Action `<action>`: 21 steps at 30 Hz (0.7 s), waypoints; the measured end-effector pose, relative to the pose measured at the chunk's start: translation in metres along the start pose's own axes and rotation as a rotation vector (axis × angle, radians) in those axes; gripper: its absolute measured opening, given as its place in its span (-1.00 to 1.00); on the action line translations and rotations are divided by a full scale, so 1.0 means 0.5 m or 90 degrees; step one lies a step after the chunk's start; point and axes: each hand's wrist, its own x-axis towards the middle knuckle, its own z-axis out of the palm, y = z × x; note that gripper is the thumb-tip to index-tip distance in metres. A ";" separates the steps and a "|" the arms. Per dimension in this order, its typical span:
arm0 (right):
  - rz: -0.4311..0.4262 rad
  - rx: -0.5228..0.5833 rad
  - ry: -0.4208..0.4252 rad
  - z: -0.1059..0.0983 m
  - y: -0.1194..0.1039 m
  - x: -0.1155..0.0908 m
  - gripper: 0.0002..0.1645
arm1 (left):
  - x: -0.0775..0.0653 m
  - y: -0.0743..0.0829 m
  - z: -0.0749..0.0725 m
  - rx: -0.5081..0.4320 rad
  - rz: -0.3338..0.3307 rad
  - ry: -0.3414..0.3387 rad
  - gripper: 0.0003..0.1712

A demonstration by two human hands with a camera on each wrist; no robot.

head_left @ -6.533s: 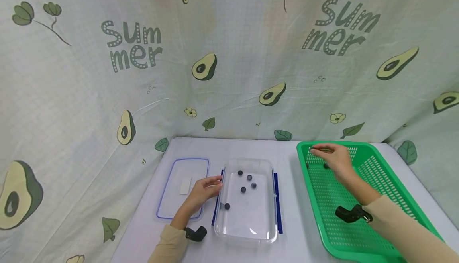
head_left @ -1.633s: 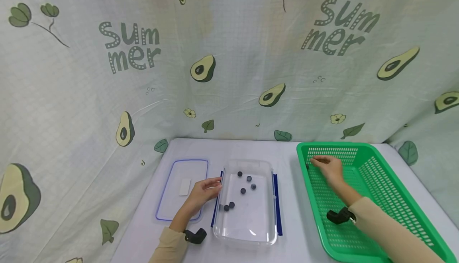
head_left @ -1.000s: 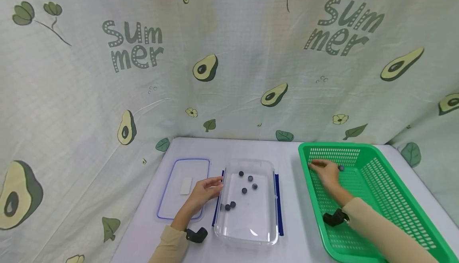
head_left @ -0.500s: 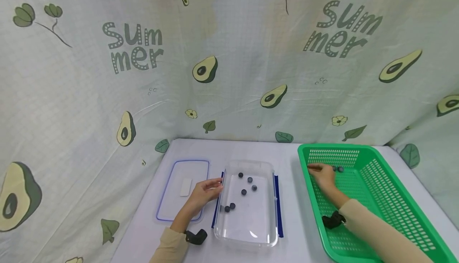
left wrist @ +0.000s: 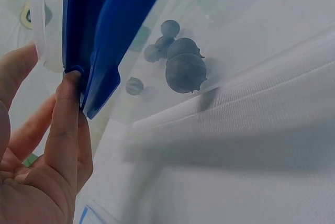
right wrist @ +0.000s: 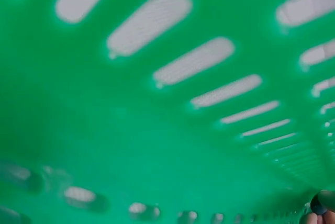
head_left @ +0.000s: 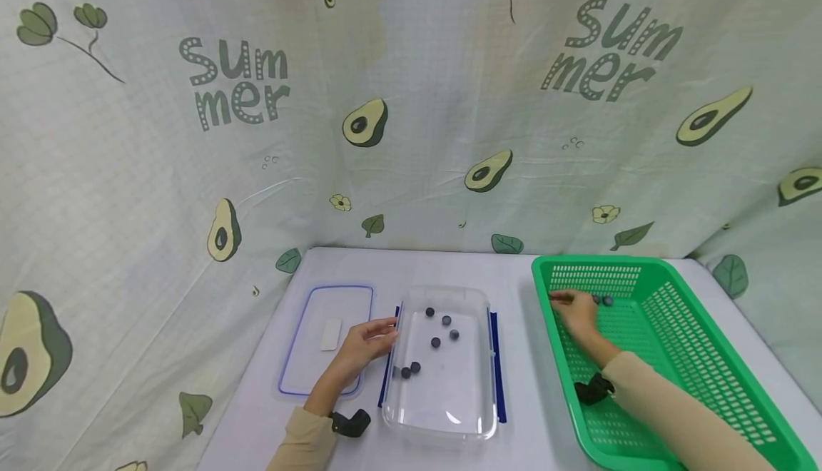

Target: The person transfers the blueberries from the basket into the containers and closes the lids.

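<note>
My left hand [head_left: 367,342] grips the left side of a clear plastic container [head_left: 449,403], with its fingers at the blue side latch [left wrist: 99,41]. Several blueberries [head_left: 436,342] lie spread over the container's bottom; through the wall some also show close up as round blueberries [left wrist: 186,72] in the left wrist view. Inside the green basket [head_left: 561,357], near its far left corner, my right hand [head_left: 578,314] pinches a dark blueberry [right wrist: 317,204] with its fingertips, partly cut off by the frame edge. Two more blueberries [head_left: 607,301] lie just right of that hand.
A clear lid with a blue rim [head_left: 297,335] lies flat left of the container, bearing a small white rectangle [head_left: 331,335]. The slotted basket wall [right wrist: 157,103] fills the right wrist view. A patterned curtain [head_left: 424,100] hangs behind the table.
One more blueberry lies in the container than at the earliest frame. My right hand has since shifted toward the basket's left wall, revealing two blueberries. My left hand has stayed put.
</note>
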 end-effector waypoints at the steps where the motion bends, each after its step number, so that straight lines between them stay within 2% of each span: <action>1: 0.001 0.000 0.005 -0.001 -0.001 0.001 -0.77 | 0.000 0.000 0.000 0.001 -0.001 0.000 -0.39; 12: 0.020 0.014 0.016 -0.016 -0.004 0.008 -0.71 | 0.000 0.008 0.004 -0.011 -0.010 0.016 -0.43; 21: 0.032 0.043 0.021 -0.033 -0.042 0.006 -0.70 | 0.003 0.004 0.004 -0.009 -0.016 0.015 -0.41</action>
